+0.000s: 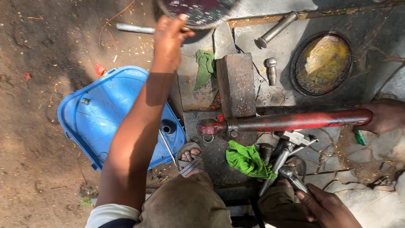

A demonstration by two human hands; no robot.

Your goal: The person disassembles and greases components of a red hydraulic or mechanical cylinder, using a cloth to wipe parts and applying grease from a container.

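L hand (168, 38) fingers curled on dark disc (198, 12) rim. R hand (325, 204) fingers wrapped round metal tool (291, 174), green rag (247, 160) just beside.

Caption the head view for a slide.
Left hand reaches a dark round pan; right hand grips a metal tool below a red pipe.

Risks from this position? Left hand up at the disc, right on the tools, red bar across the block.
1. The left hand grips the edge of the round disc; it looks blurred, possibly moving, so fingers could get nicked.
2. The red bar lies across the steel block, held by another person's hand; it could roll onto the sandalled foot.
3. The right hand holds a metal tool among loose tools; slips are likely.
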